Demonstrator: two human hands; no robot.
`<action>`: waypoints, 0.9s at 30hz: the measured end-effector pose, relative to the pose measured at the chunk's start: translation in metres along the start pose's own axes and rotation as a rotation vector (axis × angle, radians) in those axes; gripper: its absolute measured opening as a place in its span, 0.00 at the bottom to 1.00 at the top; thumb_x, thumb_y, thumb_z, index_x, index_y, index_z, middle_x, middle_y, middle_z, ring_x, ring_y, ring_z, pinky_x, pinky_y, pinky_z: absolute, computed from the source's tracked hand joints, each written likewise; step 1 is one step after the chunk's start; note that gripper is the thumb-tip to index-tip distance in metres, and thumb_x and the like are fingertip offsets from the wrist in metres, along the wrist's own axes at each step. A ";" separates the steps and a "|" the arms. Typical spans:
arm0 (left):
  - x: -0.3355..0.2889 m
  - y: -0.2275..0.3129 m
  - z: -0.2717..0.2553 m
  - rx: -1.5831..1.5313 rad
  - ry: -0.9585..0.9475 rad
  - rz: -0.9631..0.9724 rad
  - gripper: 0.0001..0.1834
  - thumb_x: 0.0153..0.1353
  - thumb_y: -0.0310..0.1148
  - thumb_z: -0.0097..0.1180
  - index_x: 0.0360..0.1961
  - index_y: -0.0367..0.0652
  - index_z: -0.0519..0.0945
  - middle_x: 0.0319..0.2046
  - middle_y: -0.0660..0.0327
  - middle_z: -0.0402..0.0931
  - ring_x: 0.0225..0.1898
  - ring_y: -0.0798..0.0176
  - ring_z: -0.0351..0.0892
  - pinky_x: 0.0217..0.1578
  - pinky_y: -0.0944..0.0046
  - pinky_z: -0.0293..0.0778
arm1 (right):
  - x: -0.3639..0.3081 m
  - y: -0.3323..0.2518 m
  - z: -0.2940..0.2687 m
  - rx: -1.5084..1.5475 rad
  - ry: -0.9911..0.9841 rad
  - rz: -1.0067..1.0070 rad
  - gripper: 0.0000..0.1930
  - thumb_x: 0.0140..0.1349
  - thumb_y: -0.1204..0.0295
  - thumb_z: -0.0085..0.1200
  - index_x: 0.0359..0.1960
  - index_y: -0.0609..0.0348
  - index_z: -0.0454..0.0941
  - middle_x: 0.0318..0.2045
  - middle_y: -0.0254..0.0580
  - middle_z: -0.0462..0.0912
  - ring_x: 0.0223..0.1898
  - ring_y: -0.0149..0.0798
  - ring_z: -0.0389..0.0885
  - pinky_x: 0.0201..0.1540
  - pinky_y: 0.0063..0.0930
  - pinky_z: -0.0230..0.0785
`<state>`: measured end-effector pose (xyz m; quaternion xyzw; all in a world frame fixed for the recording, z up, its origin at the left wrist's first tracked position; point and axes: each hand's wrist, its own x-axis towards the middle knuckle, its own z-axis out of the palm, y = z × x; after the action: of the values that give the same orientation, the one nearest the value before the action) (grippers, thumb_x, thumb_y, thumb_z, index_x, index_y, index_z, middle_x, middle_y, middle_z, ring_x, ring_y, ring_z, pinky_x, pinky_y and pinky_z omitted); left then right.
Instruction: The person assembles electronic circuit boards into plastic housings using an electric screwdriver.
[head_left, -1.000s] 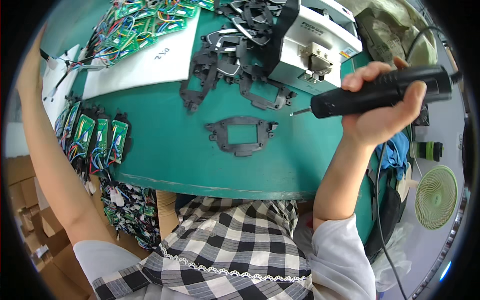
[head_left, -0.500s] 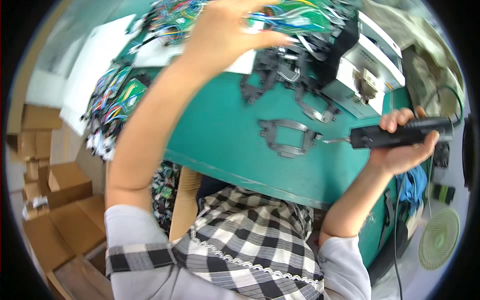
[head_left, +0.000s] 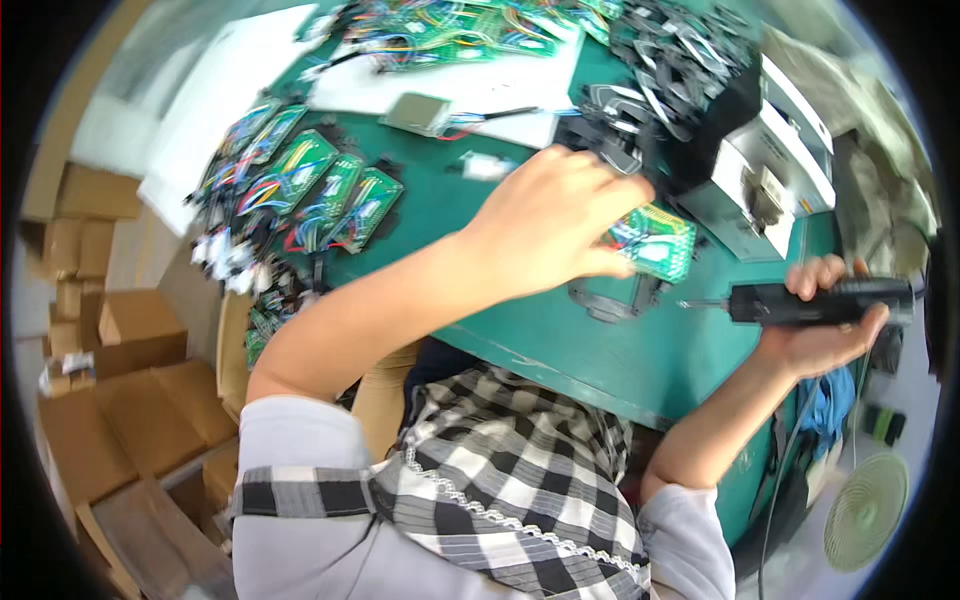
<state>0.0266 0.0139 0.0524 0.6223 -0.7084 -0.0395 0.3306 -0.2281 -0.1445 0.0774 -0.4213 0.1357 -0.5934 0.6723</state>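
My left hand (head_left: 552,212) is closed on a green circuit board (head_left: 668,246) with coloured wires. It holds the board just above a black plastic frame (head_left: 606,306) lying on the green table, and partly covers that frame. To the right, my right hand (head_left: 822,342) grips a black electric screwdriver (head_left: 775,304) held level. The screwdriver's thin bit points left toward the frame and stays apart from it.
Wired circuit boards (head_left: 440,35) are heaped at the back on a white sheet (head_left: 350,85). More wired boards (head_left: 300,170) lie at the left. Black plastic frames (head_left: 680,60) pile up behind a silver-grey box-shaped device (head_left: 745,205). Cardboard boxes (head_left: 140,420) stand at far left.
My left hand has come from the heap of boards at the back toward me, bringing a circuit board over the black frame. My right hand still holds the screwdriver in much the same place.
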 end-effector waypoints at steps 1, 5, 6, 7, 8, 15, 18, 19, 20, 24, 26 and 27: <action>-0.014 0.005 0.007 -0.027 -0.067 -0.008 0.27 0.46 0.46 0.72 0.46 0.45 0.81 0.44 0.63 0.82 0.46 0.55 0.78 0.51 0.56 0.68 | -0.002 0.001 0.009 -0.023 0.020 -0.027 0.31 0.66 0.42 0.45 0.52 0.60 0.72 0.28 0.47 0.74 0.23 0.39 0.70 0.25 0.34 0.65; -0.043 0.010 0.017 0.075 -0.015 -0.045 0.24 0.42 0.45 0.73 0.40 0.45 0.84 0.44 0.63 0.83 0.44 0.57 0.79 0.50 0.56 0.69 | -0.001 0.019 0.032 -0.129 0.028 -0.115 0.31 0.67 0.41 0.43 0.52 0.61 0.69 0.23 0.48 0.76 0.17 0.42 0.74 0.19 0.36 0.70; -0.047 0.011 0.021 0.085 0.005 -0.049 0.24 0.41 0.43 0.74 0.40 0.44 0.85 0.43 0.63 0.84 0.44 0.57 0.80 0.50 0.56 0.70 | -0.003 0.024 0.035 -0.125 0.022 -0.117 0.31 0.67 0.41 0.43 0.52 0.61 0.68 0.22 0.48 0.77 0.16 0.42 0.76 0.19 0.36 0.72; -0.049 0.012 0.022 0.097 0.009 -0.047 0.24 0.41 0.42 0.75 0.40 0.44 0.84 0.44 0.62 0.84 0.44 0.57 0.80 0.50 0.56 0.70 | -0.004 0.026 0.041 -0.105 0.031 -0.118 0.32 0.67 0.41 0.43 0.53 0.60 0.66 0.23 0.48 0.77 0.16 0.42 0.75 0.19 0.35 0.71; -0.049 0.012 0.021 0.115 0.014 -0.048 0.24 0.40 0.42 0.75 0.39 0.44 0.84 0.45 0.62 0.84 0.45 0.57 0.80 0.50 0.55 0.70 | -0.005 0.027 0.048 -0.174 0.040 -0.152 0.33 0.67 0.40 0.44 0.53 0.62 0.65 0.21 0.48 0.77 0.15 0.41 0.75 0.19 0.33 0.71; -0.049 0.010 0.031 0.137 0.016 -0.004 0.25 0.39 0.40 0.76 0.39 0.42 0.84 0.45 0.61 0.84 0.47 0.56 0.80 0.52 0.54 0.71 | -0.007 0.031 0.053 -0.446 -0.146 -0.212 0.35 0.65 0.38 0.44 0.55 0.59 0.63 0.23 0.48 0.75 0.17 0.42 0.74 0.21 0.37 0.72; -0.050 0.008 0.030 0.143 0.024 -0.038 0.25 0.39 0.40 0.76 0.40 0.42 0.84 0.45 0.60 0.84 0.48 0.56 0.80 0.53 0.54 0.70 | -0.007 0.036 0.055 -0.459 -0.144 -0.217 0.36 0.64 0.37 0.44 0.55 0.59 0.63 0.23 0.48 0.75 0.17 0.42 0.75 0.21 0.37 0.72; -0.049 0.008 0.031 0.125 0.022 -0.043 0.25 0.39 0.40 0.76 0.40 0.42 0.84 0.45 0.60 0.84 0.48 0.56 0.80 0.53 0.54 0.70 | -0.007 0.038 0.056 -0.460 -0.151 -0.225 0.37 0.64 0.38 0.46 0.54 0.63 0.63 0.23 0.48 0.75 0.17 0.41 0.75 0.21 0.35 0.72; -0.048 0.008 0.032 0.108 0.020 -0.048 0.25 0.39 0.39 0.76 0.40 0.42 0.84 0.46 0.60 0.84 0.47 0.56 0.80 0.53 0.53 0.70 | -0.007 0.039 0.056 -0.463 -0.150 -0.225 0.37 0.64 0.38 0.46 0.54 0.63 0.63 0.23 0.48 0.75 0.17 0.41 0.75 0.21 0.35 0.72; -0.044 0.008 0.037 0.086 0.004 -0.025 0.25 0.39 0.39 0.76 0.41 0.42 0.84 0.46 0.59 0.84 0.47 0.55 0.81 0.52 0.53 0.72 | -0.007 0.044 0.062 -0.549 -0.180 -0.283 0.39 0.62 0.39 0.50 0.52 0.70 0.62 0.21 0.50 0.76 0.15 0.40 0.76 0.18 0.32 0.71; -0.045 0.007 0.039 0.053 -0.004 -0.070 0.25 0.40 0.37 0.76 0.41 0.41 0.84 0.46 0.58 0.83 0.47 0.54 0.82 0.49 0.55 0.76 | -0.009 0.049 0.065 -0.516 -0.197 -0.256 0.39 0.62 0.40 0.52 0.52 0.71 0.62 0.20 0.51 0.76 0.15 0.40 0.76 0.18 0.31 0.72; -0.045 0.007 0.039 0.053 -0.004 -0.071 0.25 0.40 0.37 0.76 0.41 0.41 0.84 0.46 0.58 0.83 0.47 0.54 0.82 0.49 0.55 0.76 | -0.009 0.052 0.067 -0.490 -0.206 -0.270 0.38 0.62 0.42 0.54 0.51 0.71 0.62 0.19 0.51 0.76 0.14 0.39 0.76 0.17 0.29 0.71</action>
<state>0.0005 0.0429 0.0067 0.6557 -0.6872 -0.0337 0.3109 -0.1493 -0.1128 0.0774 -0.6435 0.1488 -0.5808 0.4758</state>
